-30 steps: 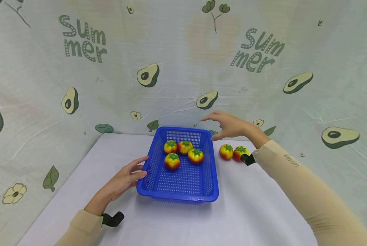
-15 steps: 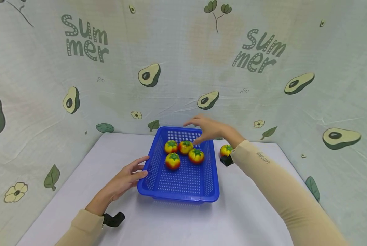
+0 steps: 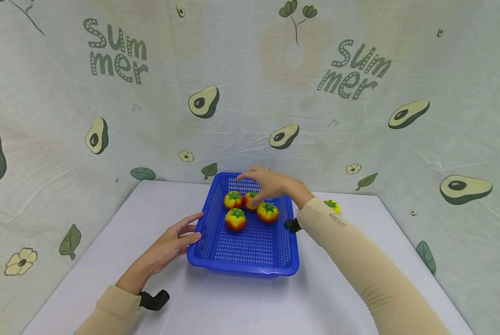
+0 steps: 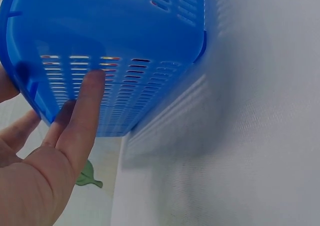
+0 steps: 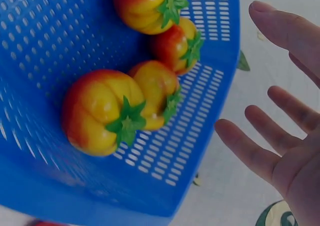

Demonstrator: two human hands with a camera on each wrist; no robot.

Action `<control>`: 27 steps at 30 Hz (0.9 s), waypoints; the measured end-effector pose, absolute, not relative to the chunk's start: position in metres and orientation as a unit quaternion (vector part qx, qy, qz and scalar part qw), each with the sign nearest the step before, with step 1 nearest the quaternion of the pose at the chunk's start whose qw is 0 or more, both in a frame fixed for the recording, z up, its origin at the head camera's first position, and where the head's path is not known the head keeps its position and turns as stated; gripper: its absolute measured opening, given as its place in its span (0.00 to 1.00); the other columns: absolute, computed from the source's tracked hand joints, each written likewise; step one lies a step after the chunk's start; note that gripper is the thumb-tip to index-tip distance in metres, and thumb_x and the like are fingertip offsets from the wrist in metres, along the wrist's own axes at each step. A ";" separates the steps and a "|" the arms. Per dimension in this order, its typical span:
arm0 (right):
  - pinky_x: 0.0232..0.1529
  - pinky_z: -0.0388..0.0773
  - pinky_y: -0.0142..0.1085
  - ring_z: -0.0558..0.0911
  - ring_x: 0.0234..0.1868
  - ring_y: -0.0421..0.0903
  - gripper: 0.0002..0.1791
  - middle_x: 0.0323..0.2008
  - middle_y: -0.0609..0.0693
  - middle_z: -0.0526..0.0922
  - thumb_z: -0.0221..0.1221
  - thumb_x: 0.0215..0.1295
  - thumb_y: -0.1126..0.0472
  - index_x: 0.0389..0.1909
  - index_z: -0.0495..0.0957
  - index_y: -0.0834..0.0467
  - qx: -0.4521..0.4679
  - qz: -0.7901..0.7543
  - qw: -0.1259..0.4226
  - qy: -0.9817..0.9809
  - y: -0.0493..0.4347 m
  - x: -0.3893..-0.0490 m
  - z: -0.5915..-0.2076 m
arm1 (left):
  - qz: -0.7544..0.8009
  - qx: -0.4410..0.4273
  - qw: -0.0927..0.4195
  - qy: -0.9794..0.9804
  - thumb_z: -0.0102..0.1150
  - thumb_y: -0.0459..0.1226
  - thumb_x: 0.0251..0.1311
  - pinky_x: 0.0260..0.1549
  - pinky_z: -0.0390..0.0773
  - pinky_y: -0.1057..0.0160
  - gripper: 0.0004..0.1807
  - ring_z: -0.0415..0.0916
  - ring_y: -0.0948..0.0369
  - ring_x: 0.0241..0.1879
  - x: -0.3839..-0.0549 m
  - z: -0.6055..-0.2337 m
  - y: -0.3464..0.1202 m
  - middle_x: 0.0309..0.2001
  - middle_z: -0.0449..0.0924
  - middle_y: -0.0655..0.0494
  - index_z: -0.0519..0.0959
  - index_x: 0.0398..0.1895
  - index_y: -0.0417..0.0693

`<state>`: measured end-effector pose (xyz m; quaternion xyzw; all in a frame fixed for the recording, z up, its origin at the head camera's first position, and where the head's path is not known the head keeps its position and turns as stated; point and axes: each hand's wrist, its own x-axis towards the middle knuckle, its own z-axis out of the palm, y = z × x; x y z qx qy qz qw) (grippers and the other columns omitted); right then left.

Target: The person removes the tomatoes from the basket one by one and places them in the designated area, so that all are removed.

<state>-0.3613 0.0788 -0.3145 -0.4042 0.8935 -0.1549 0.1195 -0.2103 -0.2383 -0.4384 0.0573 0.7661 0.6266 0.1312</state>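
A blue perforated plastic basket stands on the table. Several red-and-yellow tomato-like fruits with green star-shaped tops lie inside it. At the basket's left rim, my left hand holds the edge; in the left wrist view, several of its fingers lie against the slotted outer wall. My right hand is over the back right part of the basket with spread fingers and nothing in them, partly covering one fruit. The right wrist view shows those fingers apart from the fruits.
Right of the basket, another fruit of the same kind is partly hidden by the right sleeve. A white cloth covers the table. Behind it hangs a printed curtain. A black wrist device sits on the left wrist.
My right hand has moved left and slightly down, from the basket's right corner to over its inside. The right arm now hides one of the two fruits outside. The left hand stays put.
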 end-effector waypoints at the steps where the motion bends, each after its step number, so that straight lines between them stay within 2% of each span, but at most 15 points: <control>1: 0.76 0.66 0.60 0.64 0.78 0.59 0.44 0.79 0.58 0.63 0.75 0.64 0.55 0.80 0.68 0.48 -0.403 -0.157 0.123 0.893 0.077 -0.361 -0.317 | 0.627 0.057 0.131 0.766 0.64 0.47 0.75 0.62 0.82 0.46 0.41 0.75 0.42 0.68 -0.210 -0.438 -0.238 0.76 0.63 0.35 0.57 0.86 0.62; 14: 0.76 0.65 0.61 0.64 0.79 0.58 0.42 0.80 0.55 0.63 0.75 0.64 0.59 0.78 0.70 0.45 -0.395 -0.180 0.157 0.887 0.056 -0.358 -0.343 | 0.626 0.055 0.131 0.767 0.62 0.46 0.76 0.62 0.82 0.45 0.39 0.74 0.41 0.69 -0.211 -0.438 -0.238 0.77 0.63 0.35 0.57 0.86 0.63; 22: 0.78 0.60 0.63 0.61 0.80 0.58 0.40 0.79 0.54 0.66 0.76 0.62 0.58 0.76 0.74 0.48 -0.406 -0.173 0.169 0.881 0.052 -0.362 -0.358 | 0.627 0.053 0.131 0.766 0.62 0.45 0.77 0.63 0.81 0.45 0.39 0.73 0.40 0.69 -0.210 -0.437 -0.238 0.77 0.62 0.35 0.57 0.86 0.62; 27: 0.76 0.66 0.62 0.65 0.77 0.59 0.39 0.76 0.54 0.69 0.76 0.63 0.59 0.75 0.74 0.48 -0.405 -0.187 0.182 0.877 0.049 -0.360 -0.365 | 0.629 0.053 0.131 0.765 0.62 0.45 0.77 0.63 0.81 0.45 0.39 0.74 0.40 0.69 -0.209 -0.437 -0.238 0.77 0.63 0.35 0.57 0.86 0.63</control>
